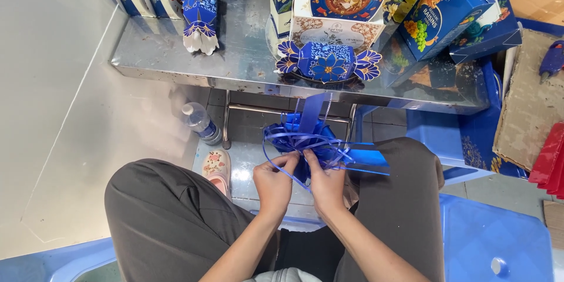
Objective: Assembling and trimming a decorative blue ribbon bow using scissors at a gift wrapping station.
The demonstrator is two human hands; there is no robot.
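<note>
A blue ribbon bow (311,138) with several loops and loose thin strands hangs between my knees, in front of a steel table (176,61). My left hand (274,183) pinches a thin strand at the bow's lower left. My right hand (326,182) grips the gathered middle of the bow from below. A flat ribbon tail (367,161) sticks out to the right over my thigh.
A candy-shaped blue gift box (328,61) lies at the table's near edge, another (200,6) farther left. Blue printed boxes (446,12) crowd the back right. A water bottle (200,122) stands on the floor. A blue plastic stool (499,241) is at right, cardboard (529,106) beyond.
</note>
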